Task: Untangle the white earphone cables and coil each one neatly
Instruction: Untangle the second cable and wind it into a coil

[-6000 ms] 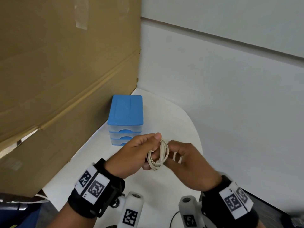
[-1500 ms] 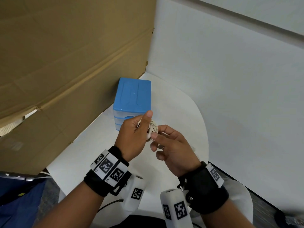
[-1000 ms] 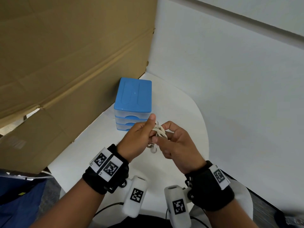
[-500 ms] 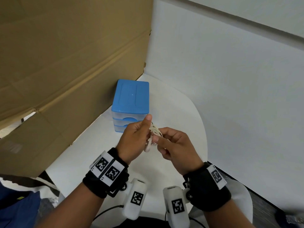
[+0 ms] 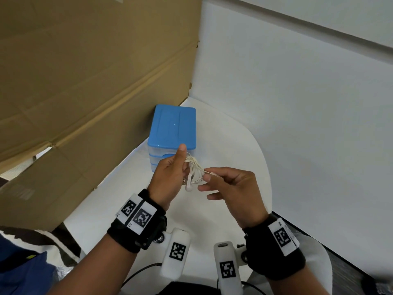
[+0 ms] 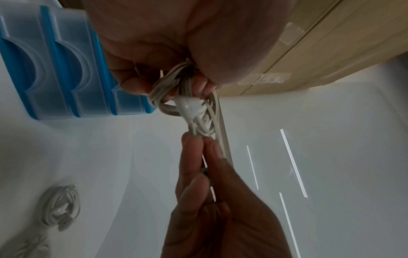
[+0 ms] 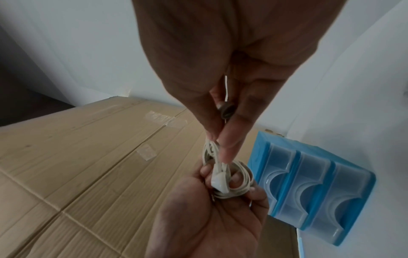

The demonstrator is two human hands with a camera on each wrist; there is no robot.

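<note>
A white earphone cable (image 5: 194, 169) is wound into a small coil that my left hand (image 5: 183, 165) grips between thumb and curled fingers, just in front of the blue drawer box. One earbud (image 5: 188, 188) dangles below the coil. My right hand (image 5: 208, 177) pinches a short strand of the same cable, drawn taut to the right of the coil. In the left wrist view the coil (image 6: 192, 111) sits between both hands' fingertips. A second white earphone (image 6: 59, 209) lies coiled on the table. The right wrist view shows the coil (image 7: 227, 181) in my left palm.
A small blue drawer box (image 5: 173, 128) with clear drawers stands on the round white table (image 5: 234, 145), right behind my hands. A tall cardboard sheet (image 5: 85, 92) walls off the left and a white wall (image 5: 297, 124) the right.
The wide loop held six seconds ago is now a tight small coil. Since half a second ago, my right hand has drawn a strand out to the right and the earbud hangs lower.
</note>
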